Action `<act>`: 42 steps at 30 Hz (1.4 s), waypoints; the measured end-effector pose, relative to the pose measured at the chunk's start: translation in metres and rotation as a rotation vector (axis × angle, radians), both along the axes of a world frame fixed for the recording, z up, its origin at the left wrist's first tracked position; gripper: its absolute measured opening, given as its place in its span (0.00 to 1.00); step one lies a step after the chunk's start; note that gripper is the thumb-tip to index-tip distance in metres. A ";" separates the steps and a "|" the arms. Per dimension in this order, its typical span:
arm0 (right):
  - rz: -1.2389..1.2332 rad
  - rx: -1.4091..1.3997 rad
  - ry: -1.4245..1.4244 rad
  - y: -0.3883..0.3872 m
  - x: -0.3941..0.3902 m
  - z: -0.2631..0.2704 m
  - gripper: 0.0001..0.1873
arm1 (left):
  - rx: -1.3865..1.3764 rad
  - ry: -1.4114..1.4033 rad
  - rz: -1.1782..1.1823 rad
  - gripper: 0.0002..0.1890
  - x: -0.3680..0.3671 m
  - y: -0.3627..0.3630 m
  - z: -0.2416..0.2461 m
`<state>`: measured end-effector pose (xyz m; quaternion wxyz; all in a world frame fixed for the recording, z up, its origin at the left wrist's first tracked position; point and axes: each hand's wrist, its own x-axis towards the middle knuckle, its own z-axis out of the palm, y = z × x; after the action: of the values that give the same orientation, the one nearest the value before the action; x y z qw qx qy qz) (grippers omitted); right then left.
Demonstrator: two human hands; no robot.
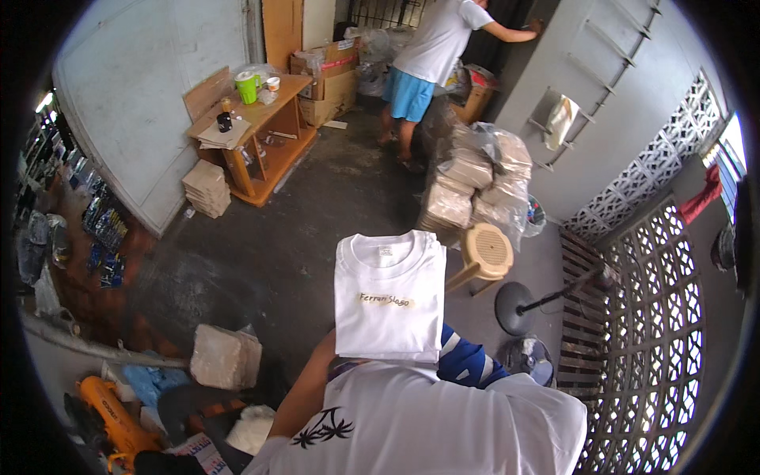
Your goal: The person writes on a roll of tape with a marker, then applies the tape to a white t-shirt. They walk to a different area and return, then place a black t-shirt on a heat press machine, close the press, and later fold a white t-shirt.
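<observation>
A folded white T-shirt (389, 314) lies flat before my chest, its ribbed collar facing away from me. At least one more folded white layer shows along its right edge. A strip of tape (386, 300) with handwriting sits across the shirt's front, and a small label (385, 252) is inside the collar. Both my hands are out of view; my left forearm (306, 386) runs up to the shirt's lower left corner and disappears beneath it. Blue fabric with white stripes (469, 359) shows by the shirt's lower right side.
A plastic stool (491, 248) and a round black stand base (514, 309) are to the right. Plastic-wrapped bundles (463, 178) are piled beyond. Another person (427, 47) stands at the back. A wooden cabinet (261, 148) is far left; a wrapped bundle (222, 356) and orange tank (110, 409) are nearer.
</observation>
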<state>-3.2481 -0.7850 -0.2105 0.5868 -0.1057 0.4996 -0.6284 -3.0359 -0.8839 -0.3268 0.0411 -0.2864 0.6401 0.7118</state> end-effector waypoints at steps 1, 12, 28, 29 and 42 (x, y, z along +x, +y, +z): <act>0.025 0.000 -0.014 -0.030 -0.005 -0.001 0.37 | -0.158 0.101 -0.131 0.23 -0.031 -0.036 0.011; 0.227 0.078 -0.070 -0.342 -0.017 -0.016 0.37 | -0.496 -0.615 0.520 0.17 0.172 -0.322 -0.067; 1.305 0.043 -0.113 -0.932 0.419 0.001 0.38 | 0.509 0.443 1.766 0.31 0.422 -0.493 0.039; 1.360 0.030 -0.125 -0.952 0.465 0.005 0.38 | 0.438 0.619 1.745 0.36 0.442 -0.529 0.065; 1.549 0.062 -0.305 -1.148 0.872 0.039 0.39 | 0.146 0.376 1.762 0.44 0.851 -0.931 0.203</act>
<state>-2.3762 -1.9325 -0.1715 0.9220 -0.3201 0.2151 -0.0342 -2.1853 -1.8152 -0.1239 -0.6062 -0.5484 0.1383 0.5592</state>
